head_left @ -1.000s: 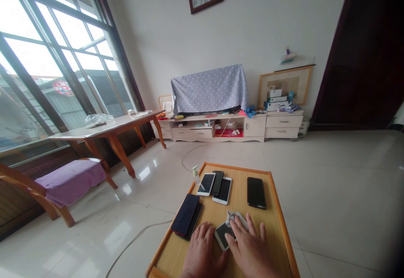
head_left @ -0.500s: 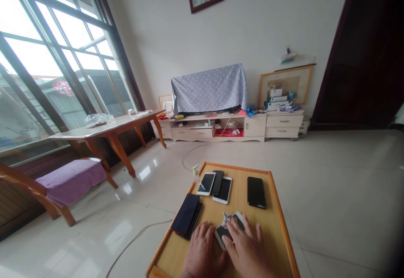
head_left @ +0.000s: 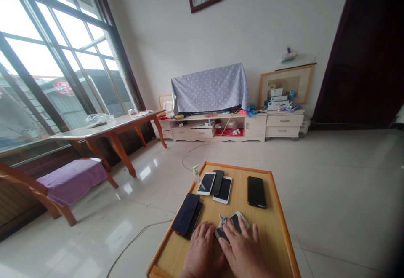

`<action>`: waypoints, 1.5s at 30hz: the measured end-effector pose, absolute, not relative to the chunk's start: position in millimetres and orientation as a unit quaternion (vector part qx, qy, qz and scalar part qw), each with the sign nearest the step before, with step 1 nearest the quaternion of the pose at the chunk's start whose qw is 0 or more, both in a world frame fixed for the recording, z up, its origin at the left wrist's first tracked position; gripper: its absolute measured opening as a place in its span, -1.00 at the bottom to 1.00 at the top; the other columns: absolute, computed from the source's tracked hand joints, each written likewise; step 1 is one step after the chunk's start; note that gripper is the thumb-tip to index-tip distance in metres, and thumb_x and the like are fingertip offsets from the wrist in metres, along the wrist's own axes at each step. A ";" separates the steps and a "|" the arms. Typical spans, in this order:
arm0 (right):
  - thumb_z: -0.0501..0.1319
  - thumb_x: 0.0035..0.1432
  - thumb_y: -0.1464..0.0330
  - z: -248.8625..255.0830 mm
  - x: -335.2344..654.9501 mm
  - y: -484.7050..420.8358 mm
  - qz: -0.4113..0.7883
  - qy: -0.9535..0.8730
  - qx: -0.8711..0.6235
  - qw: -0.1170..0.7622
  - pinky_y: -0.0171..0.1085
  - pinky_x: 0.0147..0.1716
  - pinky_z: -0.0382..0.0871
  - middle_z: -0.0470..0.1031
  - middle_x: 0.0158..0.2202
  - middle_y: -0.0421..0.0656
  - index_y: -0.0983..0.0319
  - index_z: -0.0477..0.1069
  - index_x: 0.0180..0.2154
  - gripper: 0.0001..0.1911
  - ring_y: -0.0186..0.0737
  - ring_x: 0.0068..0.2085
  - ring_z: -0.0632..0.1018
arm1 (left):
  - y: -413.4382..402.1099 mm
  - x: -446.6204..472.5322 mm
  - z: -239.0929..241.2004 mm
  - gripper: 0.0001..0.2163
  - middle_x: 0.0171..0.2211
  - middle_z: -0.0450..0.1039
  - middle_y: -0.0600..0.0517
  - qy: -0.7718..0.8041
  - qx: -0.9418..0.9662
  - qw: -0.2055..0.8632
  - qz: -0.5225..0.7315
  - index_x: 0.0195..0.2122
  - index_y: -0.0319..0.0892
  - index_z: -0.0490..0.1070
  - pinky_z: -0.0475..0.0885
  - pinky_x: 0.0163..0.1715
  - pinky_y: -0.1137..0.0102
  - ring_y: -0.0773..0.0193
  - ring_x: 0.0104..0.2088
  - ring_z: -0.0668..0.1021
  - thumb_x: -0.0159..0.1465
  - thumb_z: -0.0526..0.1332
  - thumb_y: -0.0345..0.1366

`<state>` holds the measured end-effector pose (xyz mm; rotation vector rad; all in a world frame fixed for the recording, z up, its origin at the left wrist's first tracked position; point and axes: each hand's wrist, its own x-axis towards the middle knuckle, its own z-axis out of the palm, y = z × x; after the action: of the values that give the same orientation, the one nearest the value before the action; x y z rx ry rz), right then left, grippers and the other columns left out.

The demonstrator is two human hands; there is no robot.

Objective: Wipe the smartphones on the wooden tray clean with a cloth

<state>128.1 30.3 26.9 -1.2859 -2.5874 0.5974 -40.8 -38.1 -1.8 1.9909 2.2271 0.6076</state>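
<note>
Shifting left along the white-framed smartphone [head_left: 232, 226], the small grey cloth [head_left: 222, 222] is bunching under the right hand [head_left: 241, 246], whose fingers are spreading apart and pressing down on it. The left hand [head_left: 203, 255] is lying spread just beside that phone, on a wooden tray [head_left: 240, 171] with an orange rim. Other smartphones [head_left: 224, 189] are lying further up the tray, with a small pump bottle [head_left: 196, 175] standing near its far corner.
</note>
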 end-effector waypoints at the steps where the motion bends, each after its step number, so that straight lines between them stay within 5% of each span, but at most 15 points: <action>1: -0.12 0.41 -0.04 26.2 126.4 25.6 0.216 -0.880 -0.412 0.096 0.46 0.31 -0.30 0.24 0.36 -0.25 -0.09 0.27 0.30 -0.43 0.27 0.43 0.04 | -37.7 -41.5 -1.8 -0.45 0.19 0.42 -0.17 0.732 0.652 0.053 0.192 0.15 -0.15 0.42 0.31 0.30 0.02 -0.06 0.24 0.41 0.09 0.28 -0.20; 4: -0.13 0.41 -0.05 25.7 124.8 20.0 0.236 -0.888 -0.383 0.098 0.45 0.31 -0.31 0.27 0.35 -0.25 -0.13 0.23 0.32 -0.44 0.24 0.43 0.05 | -37.7 -42.0 -1.3 -0.43 0.20 0.41 -0.17 0.734 0.651 0.061 0.185 0.15 -0.15 0.42 0.31 0.30 0.04 -0.05 0.24 0.41 0.05 0.28 -0.25; 10: -0.10 0.40 -0.03 27.5 130.2 40.0 0.171 -0.856 -0.480 0.086 0.51 0.28 -0.29 0.21 0.38 -0.21 -0.04 0.27 0.31 -0.42 0.31 0.44 0.01 | -39.0 -38.8 -1.1 -0.44 0.19 0.43 -0.16 0.723 0.655 0.038 0.215 0.15 -0.12 0.42 0.32 0.28 -0.01 -0.09 0.24 0.41 0.14 0.30 -0.04; 16: -0.15 0.41 -0.05 23.4 125.4 26.4 0.228 -0.887 -0.390 0.094 0.44 0.32 -0.31 0.24 0.36 -0.28 -0.13 0.23 0.32 -0.44 0.24 0.44 0.03 | -38.0 -39.9 0.3 -0.44 0.19 0.42 -0.17 0.732 0.650 0.063 0.194 0.14 -0.14 0.43 0.30 0.30 0.01 -0.08 0.23 0.42 0.06 0.29 -0.23; 23: -0.12 0.40 -0.04 26.8 130.3 42.1 0.170 -0.855 -0.481 0.089 0.48 0.29 -0.26 0.22 0.37 -0.21 -0.02 0.29 0.30 -0.40 0.33 0.43 0.02 | -40.0 -39.3 -0.1 -0.47 0.15 0.45 -0.15 0.713 0.661 0.024 0.233 0.12 -0.11 0.44 0.36 0.24 -0.01 -0.08 0.21 0.44 0.11 0.32 -0.08; 29: -0.13 0.41 -0.05 20.9 123.7 28.2 0.216 -0.887 -0.394 0.102 0.43 0.31 -0.23 0.24 0.37 -0.29 -0.17 0.21 0.32 -0.45 0.23 0.43 0.05 | -39.3 -40.1 -2.3 -0.50 0.15 0.46 -0.12 0.717 0.659 0.031 0.227 0.09 -0.10 0.43 0.38 0.23 0.05 -0.02 0.19 0.46 0.07 0.28 -0.27; 35: -0.12 0.40 -0.04 25.6 126.1 42.2 0.165 -0.853 -0.486 0.094 0.48 0.28 -0.23 0.23 0.38 -0.21 -0.04 0.30 0.30 -0.41 0.31 0.43 0.03 | -40.7 -38.9 1.8 -0.49 0.14 0.46 -0.14 0.712 0.661 0.019 0.239 0.08 -0.10 0.43 0.38 0.23 0.01 -0.06 0.19 0.45 0.10 0.34 -0.07; 41: -0.14 0.41 -0.03 27.5 121.3 29.5 0.209 -0.884 -0.408 0.089 0.46 0.30 -0.23 0.18 0.39 -0.26 -0.09 0.22 0.34 -0.42 0.28 0.43 0.03 | -40.7 -40.5 -0.9 -0.53 0.14 0.46 -0.12 0.705 0.667 0.020 0.240 0.10 -0.09 0.41 0.38 0.23 0.03 -0.02 0.19 0.46 0.13 0.27 -0.22; 45: -0.16 0.41 -0.02 27.1 124.1 39.9 0.169 -0.866 -0.461 0.096 0.50 0.28 -0.30 0.22 0.38 -0.25 -0.04 0.29 0.30 -0.42 0.32 0.44 0.00 | -41.8 -39.9 1.4 -0.50 0.14 0.45 -0.13 0.707 0.664 0.025 0.243 0.10 -0.09 0.42 0.37 0.23 0.01 -0.05 0.19 0.45 0.13 0.32 -0.12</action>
<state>124.1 39.9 27.1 -1.3663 -2.5648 0.5008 -39.9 -41.8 1.4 2.0525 2.1849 0.7527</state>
